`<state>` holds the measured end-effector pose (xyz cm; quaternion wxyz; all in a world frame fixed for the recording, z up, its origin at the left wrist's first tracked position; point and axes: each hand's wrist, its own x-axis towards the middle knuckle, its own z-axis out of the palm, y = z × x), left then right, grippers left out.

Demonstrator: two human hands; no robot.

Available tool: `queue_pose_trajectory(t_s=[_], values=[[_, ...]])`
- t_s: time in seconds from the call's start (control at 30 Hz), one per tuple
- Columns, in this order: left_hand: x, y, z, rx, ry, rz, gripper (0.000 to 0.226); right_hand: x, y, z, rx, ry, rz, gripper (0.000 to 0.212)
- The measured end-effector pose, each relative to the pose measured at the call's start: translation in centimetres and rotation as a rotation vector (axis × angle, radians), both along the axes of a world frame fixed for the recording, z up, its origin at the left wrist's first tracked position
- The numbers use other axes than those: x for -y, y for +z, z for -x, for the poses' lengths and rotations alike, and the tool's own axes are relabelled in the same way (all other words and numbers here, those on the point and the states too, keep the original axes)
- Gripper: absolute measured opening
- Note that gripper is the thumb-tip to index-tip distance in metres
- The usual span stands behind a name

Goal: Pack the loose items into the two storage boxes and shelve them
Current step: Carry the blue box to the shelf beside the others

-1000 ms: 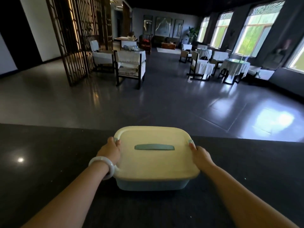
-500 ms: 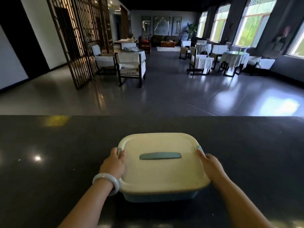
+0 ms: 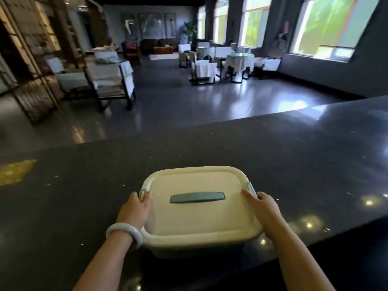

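The left hand (image 3: 134, 211), wearing a pale bangle (image 3: 124, 235) at the wrist, is gripping the left rim of the storage box (image 3: 199, 208), fingers curling over the edge beside the left latch (image 3: 142, 191). The box is sitting lidded on the dark countertop (image 3: 294, 164), directly between the two hands and close to the person; its cream lid (image 3: 197, 219) is seated, and the grey-green handle (image 3: 197, 197) is running left to right across the top, marking the long axis as crosswise to the arms. The right hand (image 3: 262, 208) is holding the opposite rim just below the right latch (image 3: 249, 185), fingers wrapping the edge. Both hands are lying equally near, one to each side, so a level two-handed lift appears to be the step in hand. Bare countertop is extending on both sides and ahead; its far edge is dropping to the floor (image 3: 189, 106) beyond. No shelf and no second box are showing, so the carry direction cannot be judged. The near edge is out of view.
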<state>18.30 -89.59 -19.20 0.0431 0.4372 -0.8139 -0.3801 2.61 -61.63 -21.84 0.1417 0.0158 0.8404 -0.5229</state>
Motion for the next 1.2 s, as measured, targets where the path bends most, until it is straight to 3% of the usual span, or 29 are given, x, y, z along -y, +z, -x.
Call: queue_pose_trajectory(t_s=[0.2, 0.53, 0.7, 0.9, 1.2], values=[[-14.4, -0.3, 7.6, -0.118, -0.183, -0.059, 0.06, -17.6, 0.7, 1.6, -0.015, -0.27, 0.034, 0.036], [-38.6, 0.5, 20.3, -0.242, -0.63, -0.118, 0.043, -43.0, 1.2, -1.9, -0.115, -0.67, 0.099, 0.034], [-50.1, -0.8, 27.2, -0.266, -0.852, -0.143, 0.038, -52.1, -0.1, -2.2, -0.105, -0.896, 0.112, 0.035], [-63.0, -2.1, 37.7, -0.284, -1.039, -0.195, 0.033, -61.9, 0.4, 2.8, -0.155, -1.081, 0.094, 0.039], [-82.9, 1.0, 51.8, -0.323, -1.326, -0.136, 0.034, -74.5, 2.2, 10.8, -0.197, -1.373, 0.159, 0.038]])
